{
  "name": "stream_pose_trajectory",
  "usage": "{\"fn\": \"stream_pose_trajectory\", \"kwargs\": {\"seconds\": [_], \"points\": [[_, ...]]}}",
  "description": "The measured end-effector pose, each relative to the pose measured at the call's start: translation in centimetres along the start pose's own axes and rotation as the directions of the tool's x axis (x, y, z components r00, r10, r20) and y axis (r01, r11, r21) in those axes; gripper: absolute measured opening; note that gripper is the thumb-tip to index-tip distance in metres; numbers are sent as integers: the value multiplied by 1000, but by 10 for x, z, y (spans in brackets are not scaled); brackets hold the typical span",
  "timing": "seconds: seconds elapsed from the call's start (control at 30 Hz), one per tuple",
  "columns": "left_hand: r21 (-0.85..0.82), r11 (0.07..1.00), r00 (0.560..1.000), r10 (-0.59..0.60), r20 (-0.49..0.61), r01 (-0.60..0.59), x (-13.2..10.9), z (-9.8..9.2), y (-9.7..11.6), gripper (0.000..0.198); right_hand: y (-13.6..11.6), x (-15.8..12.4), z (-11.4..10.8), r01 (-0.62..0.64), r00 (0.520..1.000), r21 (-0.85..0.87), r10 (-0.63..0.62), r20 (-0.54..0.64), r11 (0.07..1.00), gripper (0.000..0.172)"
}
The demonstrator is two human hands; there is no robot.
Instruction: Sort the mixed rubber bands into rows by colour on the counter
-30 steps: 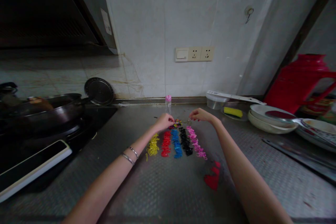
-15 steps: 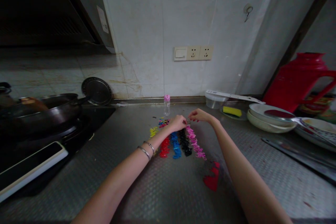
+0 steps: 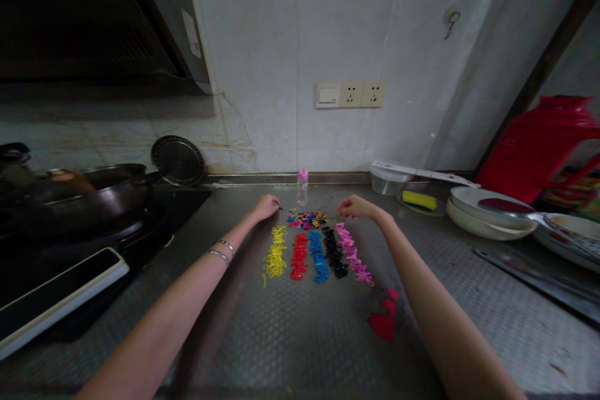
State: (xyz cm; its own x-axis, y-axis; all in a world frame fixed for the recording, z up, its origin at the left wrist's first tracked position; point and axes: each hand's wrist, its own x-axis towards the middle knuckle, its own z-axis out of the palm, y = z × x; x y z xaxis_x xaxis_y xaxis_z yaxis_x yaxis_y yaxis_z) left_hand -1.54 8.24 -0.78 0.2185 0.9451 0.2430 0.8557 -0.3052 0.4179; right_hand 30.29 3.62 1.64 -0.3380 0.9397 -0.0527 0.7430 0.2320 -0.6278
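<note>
Left of centre, over a grey, textured, metal-looking tabletop (image 3: 262, 337), the left hand (image 3: 266, 207) is held with a small dark piece (image 3: 280, 208) at its fingertips; whether it is gripped cannot be told. At centre, thin, curly, rubbery-looking loops are already separated by colour: yellow column (image 3: 275, 255), then red column (image 3: 299, 256); above, a speckled mixed strip (image 3: 307, 220) is left unsorted; then blue column (image 3: 319, 256), black column (image 3: 334, 253), pink column (image 3: 354, 253). Right of centre, the right hand (image 3: 355, 207) is held loosely curled; whether its grip is empty cannot be told.
</note>
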Motion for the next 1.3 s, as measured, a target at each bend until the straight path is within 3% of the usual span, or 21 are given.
{"fn": "stream_pose_trajectory", "kwargs": {"seconds": [0.13,0.37,0.6,0.7,0.83,1.0,1.17,1.3], "points": [[-12,1000,1000,19,16,-19,-7,1,-9,27,0,0,1,-13,1000,-3,13,-3,1000,20],[21,1000,1000,22,5,-22,-11,-1,1,20,1,-1,0,-12,1000,-15,12,-3,1000,22],[31,996,995,81,-53,-79,-15,-3,6,22,-16,-1,-1,36,999,-139,-40,-23,990,22],[-41,989,989,140,-43,-142,-17,-2,25,23,-26,-2,-2,95,994,-194,-104,-38,976,22],[-143,961,970,241,4,-238,-26,8,69,24,-35,-9,-2,95,992,-291,-114,-49,952,22],[-88,934,930,353,104,-345,-44,29,119,22,-35,-20,3,59,993,-360,-92,-76,931,22],[55,948,946,305,106,-312,-57,44,136,21,-32,-26,14,67,986,-349,-115,-118,935,23],[23,948,943,314,110,-318,-61,40,137,23,-33,-24,23,101,966,-362,-178,-187,927,27]]}}
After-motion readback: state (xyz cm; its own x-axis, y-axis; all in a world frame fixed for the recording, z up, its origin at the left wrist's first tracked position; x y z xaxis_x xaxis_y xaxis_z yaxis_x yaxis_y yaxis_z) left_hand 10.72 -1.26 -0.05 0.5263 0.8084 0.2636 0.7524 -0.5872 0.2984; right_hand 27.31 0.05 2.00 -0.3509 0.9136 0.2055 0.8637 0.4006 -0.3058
